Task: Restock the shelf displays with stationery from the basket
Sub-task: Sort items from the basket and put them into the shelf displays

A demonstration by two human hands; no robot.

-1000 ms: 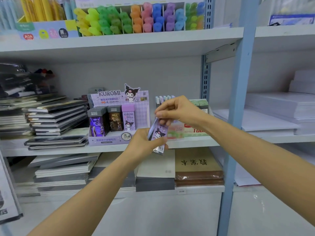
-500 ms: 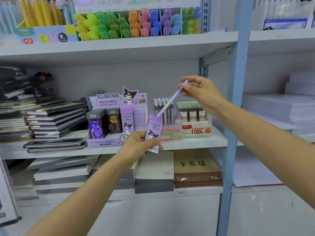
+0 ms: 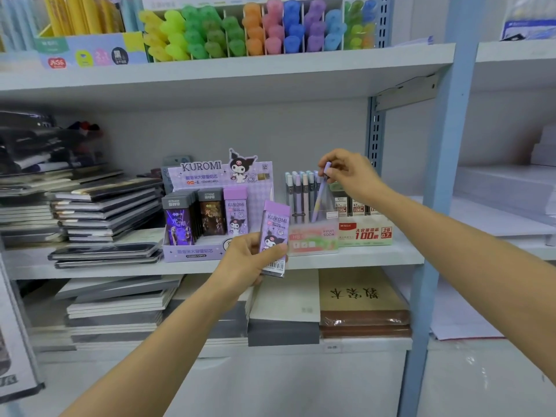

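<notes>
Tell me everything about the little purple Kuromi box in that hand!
The little purple box is a slim rectangular pack, upright and slightly tilted, looking like glossy plastic or card. It has a plain lilac top part, the word KUROMI, small print, a cartoon character with black ears and a barcode near the bottom. The left hand grips its lower half, holding it in front of the middle shelf, just right of the Kuromi display where a matching pack stands. Nothing else touches it.
</notes>
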